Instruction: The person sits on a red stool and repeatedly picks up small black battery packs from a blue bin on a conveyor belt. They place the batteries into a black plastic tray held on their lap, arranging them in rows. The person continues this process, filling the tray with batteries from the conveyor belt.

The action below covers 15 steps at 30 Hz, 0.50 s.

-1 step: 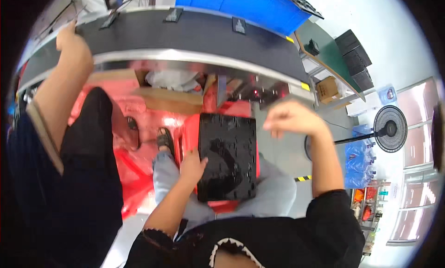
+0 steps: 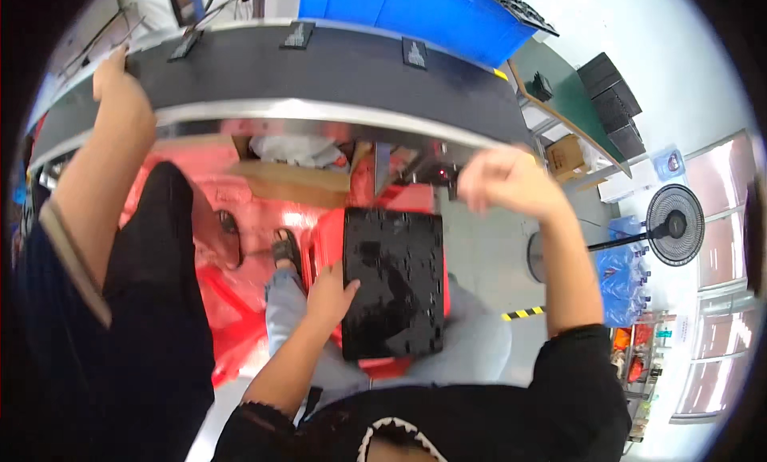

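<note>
A glossy black rectangular tray (image 2: 393, 290) with small raised marks lies over my lap, above something red. My left hand (image 2: 329, 293) is shut on its left edge, thumb on top and the other fingers partly hidden. My right hand (image 2: 511, 181) is raised in front of the conveyor's front edge, apart from the tray. Its fingers look bent but are smeared by motion, so I cannot see whether they hold anything. On the dark conveyor belt (image 2: 351, 71), several small flat black pieces lie spaced out, one of them a black piece (image 2: 415, 53) nearest my right hand.
At the left, a co-worker's arm (image 2: 108, 158) reaches over the belt. Behind the belt stands a blue bin (image 2: 415, 15). Below it is an open cardboard box (image 2: 296, 182). A green-topped table (image 2: 571, 103) and a standing fan (image 2: 675, 224) are at the right.
My right hand has risen slightly toward the conveyor's edge. The tray sits a little lower in the picture, with my left hand still on its edge.
</note>
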{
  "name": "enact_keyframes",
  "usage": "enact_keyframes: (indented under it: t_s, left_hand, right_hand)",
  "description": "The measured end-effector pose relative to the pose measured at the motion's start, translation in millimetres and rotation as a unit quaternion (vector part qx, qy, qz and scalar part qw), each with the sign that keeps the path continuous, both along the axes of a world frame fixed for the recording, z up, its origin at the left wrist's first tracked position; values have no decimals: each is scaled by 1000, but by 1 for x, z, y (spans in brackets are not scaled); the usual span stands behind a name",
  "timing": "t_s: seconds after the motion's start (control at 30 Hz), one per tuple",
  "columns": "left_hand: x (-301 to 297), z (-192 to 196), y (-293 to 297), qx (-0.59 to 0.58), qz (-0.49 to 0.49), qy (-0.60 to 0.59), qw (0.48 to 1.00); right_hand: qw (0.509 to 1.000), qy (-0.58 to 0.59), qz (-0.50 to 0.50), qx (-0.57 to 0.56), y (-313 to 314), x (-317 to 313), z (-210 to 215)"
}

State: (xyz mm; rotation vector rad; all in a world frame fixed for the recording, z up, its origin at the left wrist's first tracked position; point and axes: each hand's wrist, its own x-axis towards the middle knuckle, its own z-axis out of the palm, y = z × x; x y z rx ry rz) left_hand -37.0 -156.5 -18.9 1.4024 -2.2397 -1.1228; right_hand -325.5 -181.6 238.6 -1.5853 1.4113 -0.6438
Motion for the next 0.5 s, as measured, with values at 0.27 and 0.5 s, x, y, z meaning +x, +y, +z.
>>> enact_keyframes:
  t_s: [0.27, 0.5]
  left_hand:
    - [-39, 173, -160, -268, -149, 322, 896]
    - [-108, 205, -322, -391, -107, 122, 906]
  right_hand:
    - [884, 457, -45, -89, -205, -127, -12]
    - [808, 570, -15, -152, -199, -159, 10]
